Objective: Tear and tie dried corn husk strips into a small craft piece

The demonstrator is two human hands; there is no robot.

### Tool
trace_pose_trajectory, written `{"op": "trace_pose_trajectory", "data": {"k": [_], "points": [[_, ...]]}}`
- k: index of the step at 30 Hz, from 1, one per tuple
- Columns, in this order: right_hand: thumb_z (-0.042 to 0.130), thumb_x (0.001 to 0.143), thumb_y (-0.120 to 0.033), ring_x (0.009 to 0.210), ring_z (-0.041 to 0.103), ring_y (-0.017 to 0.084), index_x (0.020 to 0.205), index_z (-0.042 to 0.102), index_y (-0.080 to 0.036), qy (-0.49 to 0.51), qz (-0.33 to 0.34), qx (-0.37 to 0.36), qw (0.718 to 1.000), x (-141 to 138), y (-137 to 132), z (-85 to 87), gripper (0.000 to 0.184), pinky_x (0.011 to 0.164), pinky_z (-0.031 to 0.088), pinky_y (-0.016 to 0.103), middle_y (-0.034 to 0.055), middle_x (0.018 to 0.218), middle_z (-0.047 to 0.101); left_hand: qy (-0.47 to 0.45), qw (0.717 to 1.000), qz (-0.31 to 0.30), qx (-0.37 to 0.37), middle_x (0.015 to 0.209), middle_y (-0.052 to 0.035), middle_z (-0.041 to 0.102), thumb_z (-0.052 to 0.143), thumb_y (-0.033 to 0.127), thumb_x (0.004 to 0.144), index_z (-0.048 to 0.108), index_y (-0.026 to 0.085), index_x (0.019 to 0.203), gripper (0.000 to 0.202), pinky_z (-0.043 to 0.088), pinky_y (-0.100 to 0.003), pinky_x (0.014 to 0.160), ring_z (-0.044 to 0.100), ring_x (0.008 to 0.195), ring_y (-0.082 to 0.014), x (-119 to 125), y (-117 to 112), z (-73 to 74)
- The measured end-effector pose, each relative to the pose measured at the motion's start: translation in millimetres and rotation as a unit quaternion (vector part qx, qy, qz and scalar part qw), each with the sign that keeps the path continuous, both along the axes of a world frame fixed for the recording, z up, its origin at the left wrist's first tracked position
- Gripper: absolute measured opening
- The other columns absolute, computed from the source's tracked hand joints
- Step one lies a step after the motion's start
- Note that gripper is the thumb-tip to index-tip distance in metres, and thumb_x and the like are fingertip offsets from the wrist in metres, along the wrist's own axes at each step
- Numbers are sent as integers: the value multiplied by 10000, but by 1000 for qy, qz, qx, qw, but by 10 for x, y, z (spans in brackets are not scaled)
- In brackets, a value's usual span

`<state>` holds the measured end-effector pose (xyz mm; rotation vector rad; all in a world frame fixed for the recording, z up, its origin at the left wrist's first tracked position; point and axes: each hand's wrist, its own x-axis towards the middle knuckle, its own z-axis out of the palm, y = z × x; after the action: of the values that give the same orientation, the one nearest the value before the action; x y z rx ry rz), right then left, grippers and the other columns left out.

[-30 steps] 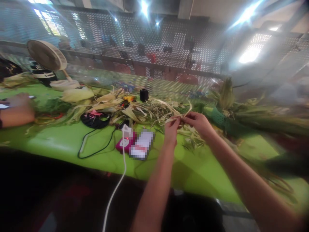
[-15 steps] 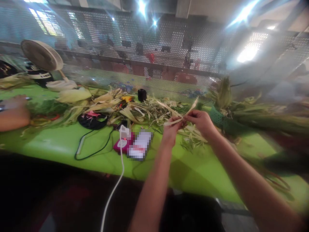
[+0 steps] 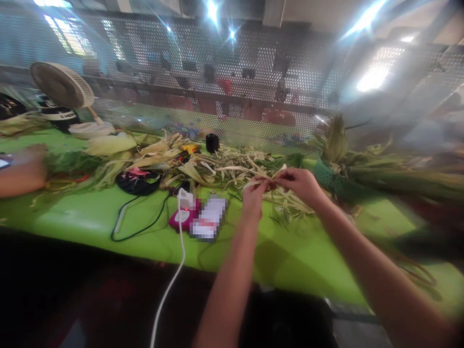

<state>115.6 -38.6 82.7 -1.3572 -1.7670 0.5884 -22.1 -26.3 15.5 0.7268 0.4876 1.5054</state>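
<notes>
Strips of dry corn husk (image 3: 236,169) run from between my fingers out to the left, with short ends showing above my knuckles. My left hand (image 3: 255,192) is closed on the husk strips from below left. From the right, my right hand (image 3: 297,182) pinches them too, its fingertips close against the left ones. The exact spot where the strips cross is hidden by my fingers. Under and behind both hands lies a heap of loose husk shreds (image 3: 290,203) on the green tabletop (image 3: 286,246).
A phone (image 3: 209,218) lies beside a pink power strip (image 3: 184,217) with a white cable. A black pouch (image 3: 138,181), more husks (image 3: 155,150) and a fan (image 3: 61,86) are to the left, near another person's hand (image 3: 31,159). Corn ears (image 3: 337,140) stand at right; mesh rises behind.
The husk ends that stuck up above my fingers have come down, and one long strip now lies flatter to the left. My hands have moved slightly closer together.
</notes>
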Motion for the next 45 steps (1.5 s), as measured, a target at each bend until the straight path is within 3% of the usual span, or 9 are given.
{"op": "trace_pose_trajectory", "data": {"k": [3, 8, 15, 20, 27, 31, 35, 40, 45], "points": [[763, 697, -465, 510, 525, 111, 755, 713, -168, 41, 1, -31, 999, -22, -5, -55, 307, 520, 421, 252, 6, 619, 659, -15, 1000, 23, -2, 671, 11, 653, 794, 296, 659, 645, 149, 785, 245, 479, -274, 722, 636, 649, -119, 1, -8, -5], [739, 711, -551, 468, 384, 71, 814, 724, -163, 103, 17, -94, 990, -54, -28, -41, 402, 458, 302, 238, 2, 643, 651, -31, 999, -35, 1, 721, 13, 661, 814, 320, 641, 634, 156, 823, 304, 486, -268, 726, 627, 665, -105, -21, -22, 31], [780, 636, -484, 623, 553, 149, 722, 710, -156, 60, -43, -15, 997, -6, -6, 53, 346, 625, 435, 291, 24, 669, 674, 93, 993, -57, 39, 723, -12, 664, 801, 388, 649, 664, 143, 827, 332, 488, -288, 712, 603, 672, -128, -3, -2, 9], [730, 692, -420, 594, 556, 153, 708, 721, -161, -26, -70, 43, 996, -22, 18, 36, 260, 606, 419, 294, 19, 628, 662, 159, 982, -70, 71, 619, 15, 592, 773, 382, 687, 664, 147, 780, 275, 420, -256, 647, 541, 608, -112, -25, 62, -81], [752, 698, -469, 588, 564, 147, 811, 732, -161, 24, 1, -19, 1000, -41, 68, 44, 329, 558, 430, 275, 25, 673, 683, 170, 982, -41, 71, 738, -17, 663, 756, 294, 710, 686, 172, 847, 196, 456, -273, 738, 593, 711, -141, -21, -11, -44], [791, 663, -454, 641, 608, 172, 762, 713, -158, 33, -14, -1, 999, -52, 84, 53, 322, 610, 472, 294, 34, 675, 681, 148, 983, -71, 83, 777, -29, 678, 736, 353, 738, 698, 163, 923, 268, 482, -282, 771, 615, 741, -142, 14, -13, -59], [737, 729, -526, 664, 608, 157, 884, 727, -161, 85, -14, -32, 996, -74, 9, 40, 397, 609, 474, 283, 53, 790, 718, 139, 989, -36, 44, 725, -20, 667, 728, 434, 744, 690, 160, 849, 296, 487, -273, 734, 616, 696, -136, 9, 32, -83], [792, 659, -544, 573, 551, 122, 766, 669, -148, 83, -17, -95, 992, -82, -169, -150, 428, 542, 415, 249, 46, 677, 697, 122, 992, 17, 9, 714, -6, 660, 735, 455, 731, 678, 169, 830, 308, 452, -240, 651, 586, 653, -118, 10, 41, -78], [636, 796, -572, 434, 423, 98, 753, 683, -173, 46, -16, -111, 993, -65, -230, -459, 404, 445, 312, 247, 31, 660, 707, 83, 996, 35, -3, 701, -9, 647, 725, 455, 731, 672, 156, 814, 315, 381, -227, 551, 497, 539, -83, 34, 57, -92]]}}
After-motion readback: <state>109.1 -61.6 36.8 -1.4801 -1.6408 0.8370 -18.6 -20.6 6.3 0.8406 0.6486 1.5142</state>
